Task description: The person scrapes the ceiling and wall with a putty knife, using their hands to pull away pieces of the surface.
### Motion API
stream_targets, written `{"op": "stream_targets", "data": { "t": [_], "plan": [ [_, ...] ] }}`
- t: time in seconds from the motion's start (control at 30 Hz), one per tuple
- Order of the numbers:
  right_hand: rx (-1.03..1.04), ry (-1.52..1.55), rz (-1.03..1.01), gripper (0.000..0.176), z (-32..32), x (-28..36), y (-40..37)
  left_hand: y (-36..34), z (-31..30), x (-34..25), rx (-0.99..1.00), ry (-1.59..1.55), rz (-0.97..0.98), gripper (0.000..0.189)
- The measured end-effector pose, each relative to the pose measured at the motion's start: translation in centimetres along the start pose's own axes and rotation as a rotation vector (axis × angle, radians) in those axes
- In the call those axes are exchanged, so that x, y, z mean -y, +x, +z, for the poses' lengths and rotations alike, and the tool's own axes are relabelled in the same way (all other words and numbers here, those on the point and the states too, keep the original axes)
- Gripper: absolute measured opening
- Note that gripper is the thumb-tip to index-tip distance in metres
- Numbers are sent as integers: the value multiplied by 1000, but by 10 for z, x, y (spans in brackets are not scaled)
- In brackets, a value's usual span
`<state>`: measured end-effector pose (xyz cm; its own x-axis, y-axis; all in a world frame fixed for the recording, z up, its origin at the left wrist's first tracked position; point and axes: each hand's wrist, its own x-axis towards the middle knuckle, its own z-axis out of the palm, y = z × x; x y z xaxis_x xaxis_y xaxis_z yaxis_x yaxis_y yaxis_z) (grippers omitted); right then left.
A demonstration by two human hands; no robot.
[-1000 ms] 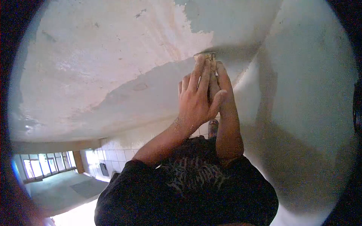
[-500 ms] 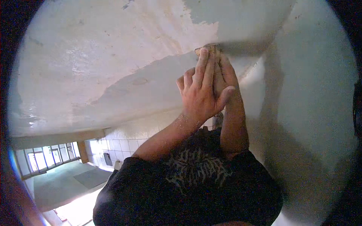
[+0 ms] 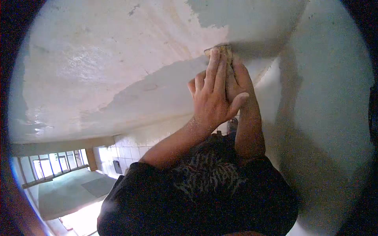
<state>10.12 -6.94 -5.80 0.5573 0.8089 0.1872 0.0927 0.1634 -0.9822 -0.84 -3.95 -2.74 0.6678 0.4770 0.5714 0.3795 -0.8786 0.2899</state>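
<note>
A putty knife with a plaster-smeared, yellowish blade rests with its wide edge against the pale surface overhead. My right hand is closed round it, mostly covered by the other hand, and the handle is hidden. Over it lies my left hand, back towards me. Its index and middle fingers stretch flat up onto the blade, the other fingers bend slightly, and the thumb sticks out to the right. Around the blade, a smooth grey coat of plaster or putty meets a lighter, glossy patch.
A joint between two plastered surfaces runs along the right. White tiles show below on the left, near a barred window and a grey floor. A dark cylindrical object is partly visible behind my arms.
Both hands and forearms have shifted slightly right in view. The blade stays against nearly the same spot, with more of its face showing. The background has also shifted a little.
</note>
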Motion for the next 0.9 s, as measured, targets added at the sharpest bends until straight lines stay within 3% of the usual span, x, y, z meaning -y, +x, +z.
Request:
{"op": "stream_targets", "data": {
  "t": [0.57,0.9],
  "plan": [
    [-46,-183,-134,33,0,4,-2,0,3,3,19,-44,36,85],
    [-6,-127,-145,36,11,21,-7,-5,18,8,46,-36,43,88]
  ]
}}
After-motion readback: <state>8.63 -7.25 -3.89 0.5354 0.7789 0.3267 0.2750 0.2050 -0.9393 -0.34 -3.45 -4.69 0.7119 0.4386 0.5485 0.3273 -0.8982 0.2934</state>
